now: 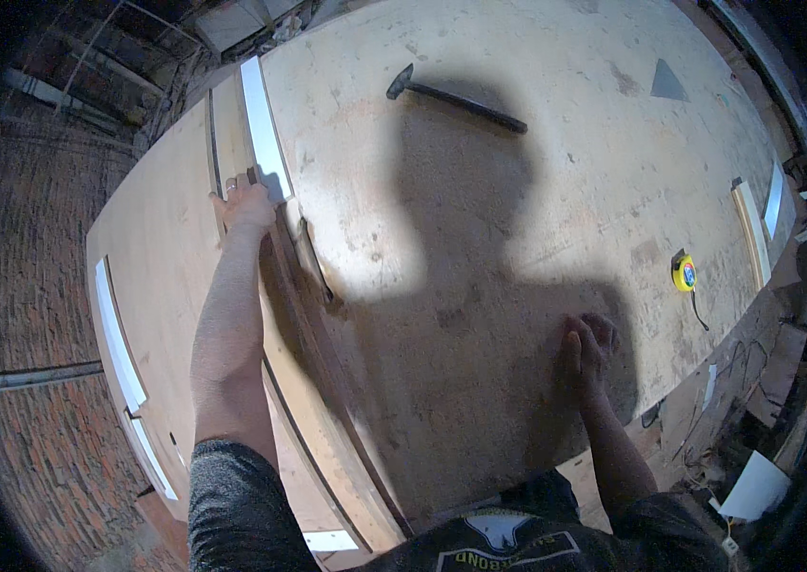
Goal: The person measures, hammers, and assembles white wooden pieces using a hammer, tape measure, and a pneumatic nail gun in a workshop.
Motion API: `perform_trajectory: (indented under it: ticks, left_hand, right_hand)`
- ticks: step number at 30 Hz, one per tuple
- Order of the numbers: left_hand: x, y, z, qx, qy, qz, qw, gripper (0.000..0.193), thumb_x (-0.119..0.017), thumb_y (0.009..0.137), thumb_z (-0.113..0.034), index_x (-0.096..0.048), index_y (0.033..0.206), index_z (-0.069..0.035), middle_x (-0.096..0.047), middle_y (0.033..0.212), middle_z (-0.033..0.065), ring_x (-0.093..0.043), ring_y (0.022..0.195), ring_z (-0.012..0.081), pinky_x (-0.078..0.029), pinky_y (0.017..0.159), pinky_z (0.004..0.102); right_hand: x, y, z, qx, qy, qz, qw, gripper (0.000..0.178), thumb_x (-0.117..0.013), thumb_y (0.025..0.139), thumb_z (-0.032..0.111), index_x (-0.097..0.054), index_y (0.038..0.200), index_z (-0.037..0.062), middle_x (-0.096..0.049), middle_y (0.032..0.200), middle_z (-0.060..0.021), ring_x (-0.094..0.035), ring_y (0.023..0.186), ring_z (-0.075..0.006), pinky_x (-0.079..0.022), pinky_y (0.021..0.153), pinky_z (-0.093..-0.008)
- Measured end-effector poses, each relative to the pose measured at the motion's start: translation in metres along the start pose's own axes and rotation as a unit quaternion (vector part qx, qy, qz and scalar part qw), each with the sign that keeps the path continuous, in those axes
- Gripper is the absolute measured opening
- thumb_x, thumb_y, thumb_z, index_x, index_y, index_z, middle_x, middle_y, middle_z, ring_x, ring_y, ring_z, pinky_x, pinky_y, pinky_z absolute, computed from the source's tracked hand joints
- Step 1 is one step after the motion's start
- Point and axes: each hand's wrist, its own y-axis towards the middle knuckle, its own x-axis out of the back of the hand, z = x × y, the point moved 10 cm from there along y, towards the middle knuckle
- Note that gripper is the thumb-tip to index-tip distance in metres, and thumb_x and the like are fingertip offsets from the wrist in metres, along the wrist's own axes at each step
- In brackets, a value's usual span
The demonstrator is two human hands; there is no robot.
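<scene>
Long pale wooden plank [318, 429] lies left of centre on the broad beige worktop [356, 143]; the left hand [246, 205] rests on it, grip unclear, while the right hand [591, 348] hangs free, loosely curled.

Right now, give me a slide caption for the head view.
Left hand on a long pale wooden board; dark metal hammer and compact yellow tape measure to its right.
</scene>
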Motion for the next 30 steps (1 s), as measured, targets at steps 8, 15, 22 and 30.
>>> perform_trajectory:
  ticks: [8, 15, 22, 30]
  left_hand:
    - [-0.013, 0.117, 0.027, -0.014, -0.373, 0.006, 0.928, 0.071, -0.073, 0.082, -0.065, -0.075, 0.121, -0.007, -0.074, 0.123, 0.0178, -0.067, 0.118, 0.0399, -0.037, 0.108, 0.0676]
    - [0.001, 0.121, 0.001, 0.07, -0.197, 0.012, 0.978, 0.081, -0.081, 0.075, -0.064, -0.067, 0.135, -0.012, -0.07, 0.133, 0.0147, -0.065, 0.126, 0.035, -0.038, 0.112, 0.0635]
    - [0.003, 0.134, 0.003, 0.062, -0.197, 0.075, 0.976, 0.071, -0.069, 0.08, -0.05, -0.067, 0.134, -0.005, -0.07, 0.133, 0.0204, -0.065, 0.127, 0.0355, -0.04, 0.109, 0.0637]
    - [0.022, 0.091, 0.18, 0.037, -0.458, -0.094, 0.883, 0.053, -0.055, 0.098, -0.035, -0.066, 0.121, 0.011, -0.07, 0.116, 0.034, -0.071, 0.102, 0.0414, -0.054, 0.088, 0.049]
  right_hand:
    - [0.003, 0.011, 0.022, -0.009, -0.034, 0.019, 0.999, 0.034, -0.062, 0.095, 0.035, -0.072, 0.115, 0.0084, -0.064, 0.122, -0.0149, -0.054, 0.117, -0.038, -0.035, 0.104, -0.0526]
    - [0.009, 0.016, 0.023, -0.034, -0.035, 0.061, 0.997, 0.04, -0.058, 0.095, 0.038, -0.068, 0.116, 0.0052, -0.058, 0.124, -0.0193, -0.05, 0.121, -0.0407, -0.033, 0.107, -0.053]
    - [0.009, 0.007, 0.015, -0.037, -0.066, 0.055, 0.996, 0.034, -0.065, 0.095, 0.034, -0.069, 0.119, 0.0102, -0.061, 0.126, -0.0141, -0.052, 0.121, -0.0368, -0.034, 0.107, -0.0536]
    - [-0.01, 0.006, 0.015, -0.016, -0.039, 0.027, 0.999, 0.036, -0.07, 0.089, 0.032, -0.067, 0.118, 0.0118, -0.058, 0.126, -0.0144, -0.05, 0.124, -0.0374, -0.035, 0.106, -0.0543]
